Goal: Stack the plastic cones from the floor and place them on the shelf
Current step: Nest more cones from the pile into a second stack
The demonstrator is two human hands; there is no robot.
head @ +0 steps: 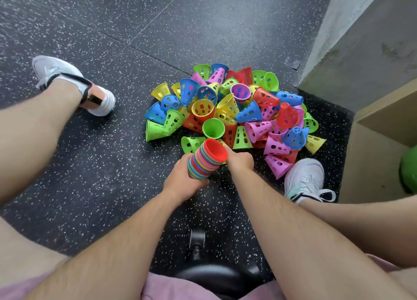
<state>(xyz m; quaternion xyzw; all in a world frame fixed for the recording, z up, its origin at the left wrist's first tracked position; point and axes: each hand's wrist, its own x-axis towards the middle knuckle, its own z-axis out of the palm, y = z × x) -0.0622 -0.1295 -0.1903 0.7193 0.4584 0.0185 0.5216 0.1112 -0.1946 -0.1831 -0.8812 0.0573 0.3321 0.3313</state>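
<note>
A heap of small perforated plastic cones (234, 110) in red, blue, green, yellow and pink lies on the dark speckled floor ahead of me. My left hand (182, 180) grips a nested stack of cones (206, 161) from below, held tilted, with a red cone as the outermost one and its open mouth facing up. My right hand (239, 159) holds the stack's right side near the red rim, fingers curled. A wooden shelf unit (381, 141) stands at the right, its open compartment facing me.
My left foot (74, 85) and right foot (304, 177) in white shoes flank the heap. A green ball (409, 171) sits inside the shelf compartment. A grey concrete wall (361, 40) rises behind the shelf. A black stool with a caster (197, 243) is under me.
</note>
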